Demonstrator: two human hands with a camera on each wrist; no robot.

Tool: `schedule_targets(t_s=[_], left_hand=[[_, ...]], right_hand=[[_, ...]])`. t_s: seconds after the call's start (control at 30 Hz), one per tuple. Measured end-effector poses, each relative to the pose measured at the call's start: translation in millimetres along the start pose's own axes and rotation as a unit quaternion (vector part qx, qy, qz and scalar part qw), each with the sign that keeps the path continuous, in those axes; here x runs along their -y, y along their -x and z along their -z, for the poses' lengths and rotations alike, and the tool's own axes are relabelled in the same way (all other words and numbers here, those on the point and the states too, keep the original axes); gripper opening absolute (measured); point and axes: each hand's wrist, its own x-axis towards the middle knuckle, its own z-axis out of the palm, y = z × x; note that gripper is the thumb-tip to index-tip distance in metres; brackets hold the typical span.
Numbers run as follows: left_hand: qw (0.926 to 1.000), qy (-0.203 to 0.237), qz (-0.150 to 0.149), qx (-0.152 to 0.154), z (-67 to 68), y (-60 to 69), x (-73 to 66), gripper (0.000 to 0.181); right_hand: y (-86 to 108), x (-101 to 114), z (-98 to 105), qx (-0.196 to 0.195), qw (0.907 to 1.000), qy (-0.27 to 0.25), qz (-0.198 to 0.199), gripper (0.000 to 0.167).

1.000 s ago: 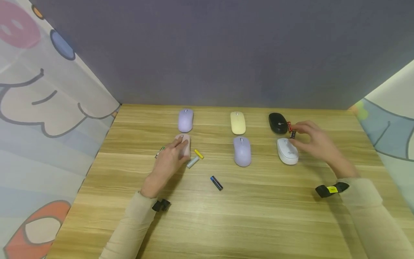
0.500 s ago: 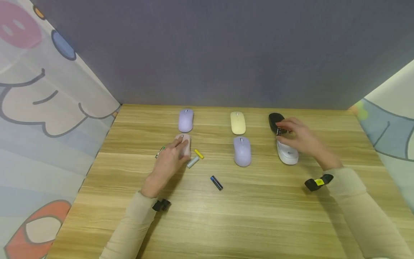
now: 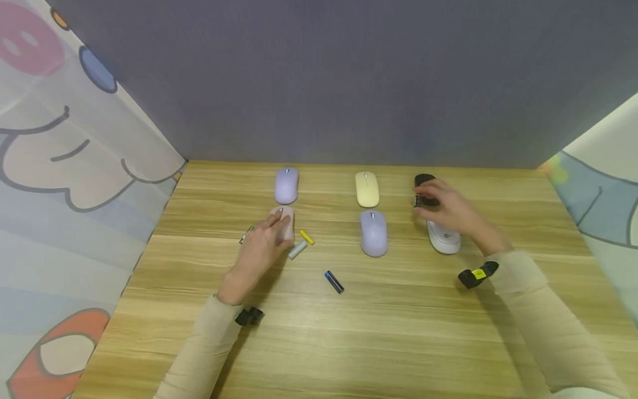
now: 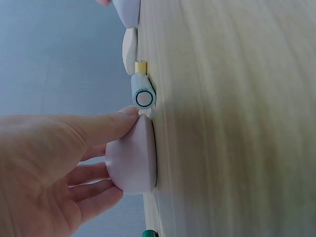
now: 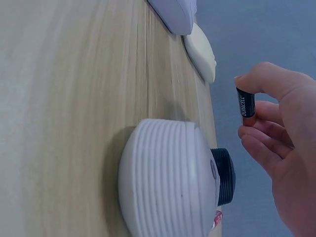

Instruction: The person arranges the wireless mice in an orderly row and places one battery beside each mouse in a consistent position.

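My left hand [image 3: 256, 252] rests over a pale pink computer mouse [image 3: 284, 213]; in the left wrist view thumb and fingers grip the mouse [image 4: 132, 160] from opposite sides. Beside it lie a silver battery [image 3: 297, 250] and a yellow battery [image 3: 307, 238]. A green-ended battery [image 3: 246, 235] is on its other side. Between thumb and fingertips, my right hand [image 3: 451, 210] pinches a black and copper Duracell battery [image 5: 246, 106] above the table. Under and beside that hand are a black mouse [image 3: 424, 179] and a white mouse [image 3: 444, 239], both partly covered in the head view.
A purple mouse [image 3: 286, 186] and a yellow mouse [image 3: 367, 189] lie along the back. Another purple mouse [image 3: 374, 234] sits nearer the middle. A dark battery with a blue end [image 3: 334, 282] lies in front. Behind the wooden table [image 3: 349, 349] rises a grey panel [image 3: 349, 83].
My right hand has moved left with the pinched battery, from right of the white and black mice to just left of them. My left hand has stayed on the pink mouse.
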Motion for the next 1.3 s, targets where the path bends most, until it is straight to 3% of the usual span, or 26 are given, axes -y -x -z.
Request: schedule_targets(t_s=[0.43, 0.7, 1.1, 1.3], left_hand=[[1.0, 0.001, -0.003, -0.001, 0.3, 0.7, -1.2, 0.066], [1.0, 0.002, 0.001, -0.002, -1.4, 0.0, -0.2, 0.066], [1.0, 0.0, 0.005, 0.0, 0.8, 0.9, -0.6, 0.067], [1.0, 0.0, 0.007, 0.0, 0.1, 1.2, 0.3, 0.068]], right_hand=[[-23.8, 6, -6, 0.068, 0.9962, 0.03, -0.046, 0.051], [-39.0, 6, -15, 0.084, 0.9951, 0.036, -0.038, 0.053], [-59.2, -2, -22, 0.129, 0.9887, 0.045, -0.061, 0.055], [-69.4, 0, -30, 0.136, 0.9886, 0.051, -0.04, 0.055]])
